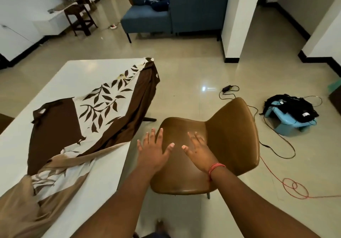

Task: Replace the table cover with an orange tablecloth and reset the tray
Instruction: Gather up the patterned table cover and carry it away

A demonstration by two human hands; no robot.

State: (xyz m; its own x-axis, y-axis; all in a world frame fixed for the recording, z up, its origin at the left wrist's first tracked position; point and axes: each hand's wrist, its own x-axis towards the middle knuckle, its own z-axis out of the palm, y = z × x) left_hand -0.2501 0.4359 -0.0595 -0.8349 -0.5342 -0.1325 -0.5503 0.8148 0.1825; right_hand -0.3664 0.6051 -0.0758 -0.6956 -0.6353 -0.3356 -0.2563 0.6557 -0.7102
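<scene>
From the head view I see my left hand point(154, 150) and right hand point(198, 150) spread wide, fingers straight, over the brown chair point(221, 145) seat, holding nothing. The leaf-print table cover point(88, 116) lies rumpled across the white table point(83, 68), its far part draping over the right edge

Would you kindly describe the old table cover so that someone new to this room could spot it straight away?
Start at the white table on the left of the view, beside the brown chair. Lying crumpled across it and hanging over its right-hand edge is the table cover. It is the only cloth there, dark brown with a cream panel printed with brown leaves.
</scene>
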